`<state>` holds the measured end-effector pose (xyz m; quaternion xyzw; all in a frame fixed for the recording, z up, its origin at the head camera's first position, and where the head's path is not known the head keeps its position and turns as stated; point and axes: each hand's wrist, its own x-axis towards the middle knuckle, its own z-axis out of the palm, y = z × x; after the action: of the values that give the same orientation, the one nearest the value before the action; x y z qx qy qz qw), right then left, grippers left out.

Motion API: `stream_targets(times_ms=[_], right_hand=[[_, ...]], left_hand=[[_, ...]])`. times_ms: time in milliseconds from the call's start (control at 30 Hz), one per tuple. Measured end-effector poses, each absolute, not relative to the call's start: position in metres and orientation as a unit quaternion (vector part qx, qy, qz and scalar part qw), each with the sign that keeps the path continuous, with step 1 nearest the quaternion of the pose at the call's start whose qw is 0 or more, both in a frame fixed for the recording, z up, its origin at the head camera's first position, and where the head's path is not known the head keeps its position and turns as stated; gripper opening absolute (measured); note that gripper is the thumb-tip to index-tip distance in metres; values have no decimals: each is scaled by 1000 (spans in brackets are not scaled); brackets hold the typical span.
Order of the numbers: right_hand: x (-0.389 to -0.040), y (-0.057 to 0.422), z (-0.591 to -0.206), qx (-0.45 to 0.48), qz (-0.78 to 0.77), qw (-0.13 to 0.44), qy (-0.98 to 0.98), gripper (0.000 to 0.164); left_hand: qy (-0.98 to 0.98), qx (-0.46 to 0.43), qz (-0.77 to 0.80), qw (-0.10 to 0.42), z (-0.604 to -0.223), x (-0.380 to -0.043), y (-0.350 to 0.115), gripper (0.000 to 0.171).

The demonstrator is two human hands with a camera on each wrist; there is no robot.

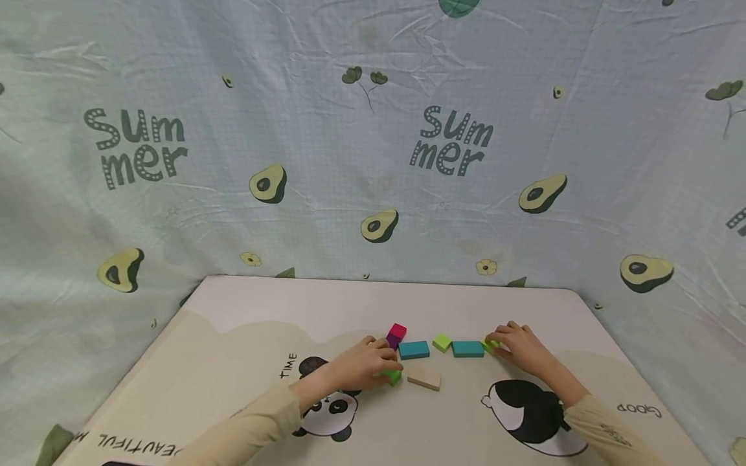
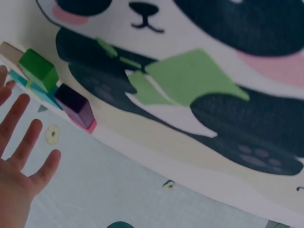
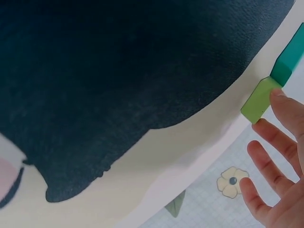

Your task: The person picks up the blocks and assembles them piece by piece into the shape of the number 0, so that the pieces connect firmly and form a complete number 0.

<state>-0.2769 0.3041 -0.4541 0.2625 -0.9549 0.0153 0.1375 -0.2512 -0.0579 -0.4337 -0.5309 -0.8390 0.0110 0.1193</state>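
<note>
The right hand (image 1: 524,349) is gripping the end light-green block (image 3: 259,100) between thumb and index finger; its other three fingers are extending free of the block. The end light-green block is lying at the right end of the row on the tabletop (image 1: 495,414), and it is touching the end of the right-hand teal block (image 1: 468,349).

The left hand (image 1: 362,365) is hovering over the green block (image 1: 394,377), its fingers spreading loosely in the left wrist view; the head view is showing the green block partly hidden under the fingertips. The thumb is remaining out of clear sight, and any contact with the green block cannot be confirmed.

Just beyond the left fingers, the purple block (image 1: 393,342) is standing with the red block (image 1: 399,331) at its far side. The left-hand blue block (image 1: 414,350) is lying just beside the purple block. The middle light-green block (image 1: 441,342) is sitting between the two blue-toned pieces, turned at an angle. The plain wooden block (image 1: 424,379) is lying nearer the person, to the right of the green block.

A printed cloth (image 1: 326,142) is hanging behind the tabletop.
</note>
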Motion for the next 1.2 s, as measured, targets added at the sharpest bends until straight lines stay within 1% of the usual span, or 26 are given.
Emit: stream_targets(times_ms=[200, 567, 867, 1067, 1200], right_hand=[[-278, 304, -454, 258, 14, 131, -957, 18], [-278, 304, -453, 260, 14, 124, -958, 17], [-278, 301, -451, 252, 21, 114, -961, 17], [-277, 299, -450, 248, 17, 106, -963, 17], [-277, 299, -450, 246, 18, 104, -964, 17]], left_hand=[[-825, -543, 33, 156, -441, -248, -50, 29], [-834, -532, 58, 134, -445, -244, -26, 34], [-816, -553, 67, 157, -446, -245, -5, 30], [-812, -551, 91, 170, -449, -245, 4, 30], [-809, -551, 102, 179, -450, -244, 8, 27]])
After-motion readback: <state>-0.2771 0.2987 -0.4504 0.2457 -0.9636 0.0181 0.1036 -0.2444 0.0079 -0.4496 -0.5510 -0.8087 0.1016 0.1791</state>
